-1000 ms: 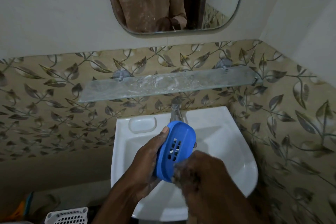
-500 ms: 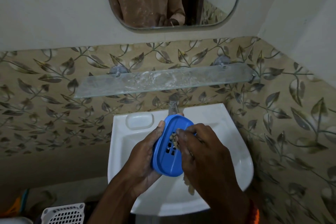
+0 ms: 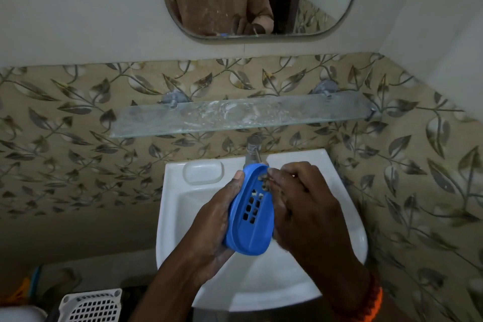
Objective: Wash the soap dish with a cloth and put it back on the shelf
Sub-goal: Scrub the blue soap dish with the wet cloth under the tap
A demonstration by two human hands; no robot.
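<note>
While the soap dish is scrubbed over the basin, the relation that governs the return move is the offset between the dish and the shelf. The wash basin [image 3: 347,240] occupies the lower centre of the view, with its tap [image 3: 253,150] at the 12 o'clock edge. The glass shelf [image 3: 156,123] runs horizontally on the tiled wall above the tap, at 12 o'clock from both hands and well apart from them; its surface carries no objects.

The left hand [image 3: 209,232] cups the blue soap dish [image 3: 251,232] from the 9 o'clock side, with the thumb lying along the dish edge and the palm wrapped behind it. The right hand [image 3: 300,206] works from the 3 o'clock side, its fingertips pressed together on a small, dark piece of cloth [image 3: 264,180] against the upper inner face of the dish.

The dish is held tilted, its slotted face toward the camera. Its long axis runs from roughly 6 o'clock to 12 o'clock, approximately perpendicular to the shelf. By judgement, washing is in progress; placement requires a lift toward 12 o'clock, and the left hand, which carries the dish, is the likelier one to do it.
</note>
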